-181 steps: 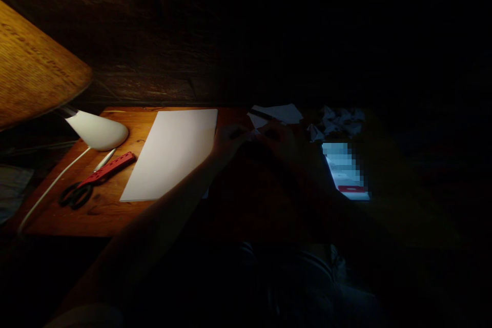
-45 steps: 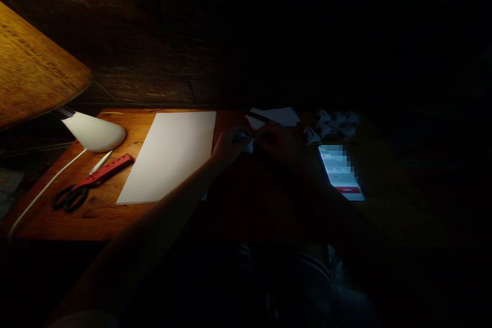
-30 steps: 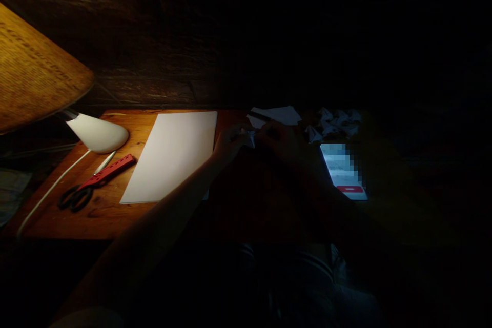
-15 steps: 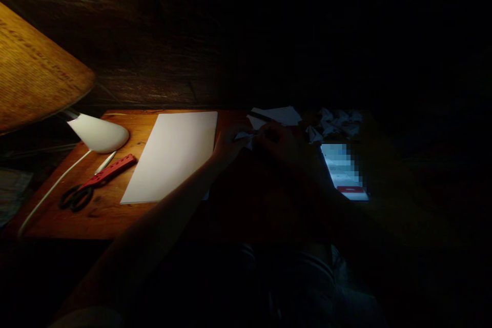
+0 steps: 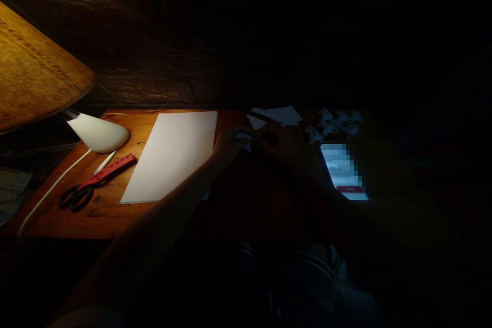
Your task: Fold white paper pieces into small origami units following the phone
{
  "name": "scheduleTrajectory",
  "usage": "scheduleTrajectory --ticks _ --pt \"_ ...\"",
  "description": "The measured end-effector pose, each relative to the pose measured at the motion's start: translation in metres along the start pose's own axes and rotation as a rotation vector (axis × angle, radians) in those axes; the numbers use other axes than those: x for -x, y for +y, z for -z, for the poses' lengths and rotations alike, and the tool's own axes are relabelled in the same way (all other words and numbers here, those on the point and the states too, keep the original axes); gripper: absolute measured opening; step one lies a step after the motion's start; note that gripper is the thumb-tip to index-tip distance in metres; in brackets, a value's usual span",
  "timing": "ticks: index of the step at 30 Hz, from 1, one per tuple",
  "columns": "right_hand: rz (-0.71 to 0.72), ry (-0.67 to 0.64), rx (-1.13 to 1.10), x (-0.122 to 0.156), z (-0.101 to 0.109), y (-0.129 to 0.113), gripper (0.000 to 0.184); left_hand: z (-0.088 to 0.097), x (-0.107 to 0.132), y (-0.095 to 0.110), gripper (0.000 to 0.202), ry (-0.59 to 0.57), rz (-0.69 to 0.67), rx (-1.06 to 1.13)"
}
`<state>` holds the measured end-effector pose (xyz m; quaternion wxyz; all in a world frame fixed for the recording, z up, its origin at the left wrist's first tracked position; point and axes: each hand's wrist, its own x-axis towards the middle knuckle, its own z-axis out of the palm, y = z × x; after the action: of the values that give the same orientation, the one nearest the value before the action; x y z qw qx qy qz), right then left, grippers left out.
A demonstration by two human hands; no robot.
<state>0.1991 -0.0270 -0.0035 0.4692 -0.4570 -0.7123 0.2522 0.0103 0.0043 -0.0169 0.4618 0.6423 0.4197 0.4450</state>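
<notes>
Surface [image 5: 96,224], one, wooden, orange-brown: lit at the left, sinking into deep shadow at the right.

Table lamp, one: amber woven shade [image 5: 38,72] with dark lettering, cut off by the left border of the view; smooth white base [image 5: 100,133] below, a white cord [image 5: 54,189] trailing toward the front edge.

White paper [image 5: 169,159], large, flat, plain, to the right of the lamp; the left forearm passes over its near right corner.

Scissors [image 5: 111,168], one pair: black handle loops toward the near left, red slotted part toward the paper, lying well apart from both hands.

Left hand [image 5: 228,143], bare: grip closed, fingers pinching the folded piece.

Right hand [image 5: 279,138], bare, mostly in shadow: fingers curled, fingertips at the right side of the same piece; how far this grip is closed cannot be told.

Phone [image 5: 348,177], one: screen glowing, partly pixelated, a red band near its lower end; right of the hands.

Folded paper shapes [image 5: 334,122], several, white, clustered just beyond the phone.

Cut paper [image 5: 286,114], pale, behind the hands; a dark strip, unidentified, lies across it.

Pen [image 5: 104,162], white, slim, between lamp base and scissors.

Folded piece [image 5: 247,143], small, white, between the two hands, its exact form too dark to read.
</notes>
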Motion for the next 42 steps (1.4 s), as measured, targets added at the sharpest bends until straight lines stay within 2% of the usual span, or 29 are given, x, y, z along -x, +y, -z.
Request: scheduleTrajectory --ticks 5,10,16,24,30,34,42 --pt "-0.001 0.000 -0.018 0.000 0.000 0.001 0.002 -0.001 0.000 0.001 0.021 0.010 0.003 0.044" --pt "-0.017 -0.001 0.006 0.001 0.000 0.001 0.003 0.000 0.000 0.001 0.022 0.003 -0.032 -0.025" --pt "0.028 0.001 -0.014 0.001 -0.003 0.008 0.003 -0.001 0.001 0.003 0.020 0.014 -0.046 -0.023" --pt "0.096 -0.022 -0.002 0.001 -0.003 0.010 0.005 -0.003 0.001 0.004 0.020 0.043 0.039 0.140" --pt "0.107 -0.075 0.052 -0.001 0.001 0.007 0.011 -0.003 0.001 0.008 0.018 0.049 0.113 0.176" --pt "0.137 -0.086 0.094 -0.002 0.003 0.006 0.012 -0.004 0.001 0.008 0.019 0.058 0.119 0.209" --pt "0.105 -0.103 0.118 0.000 0.004 0.006 0.010 -0.003 0.001 0.008 0.020 0.045 0.107 0.159"
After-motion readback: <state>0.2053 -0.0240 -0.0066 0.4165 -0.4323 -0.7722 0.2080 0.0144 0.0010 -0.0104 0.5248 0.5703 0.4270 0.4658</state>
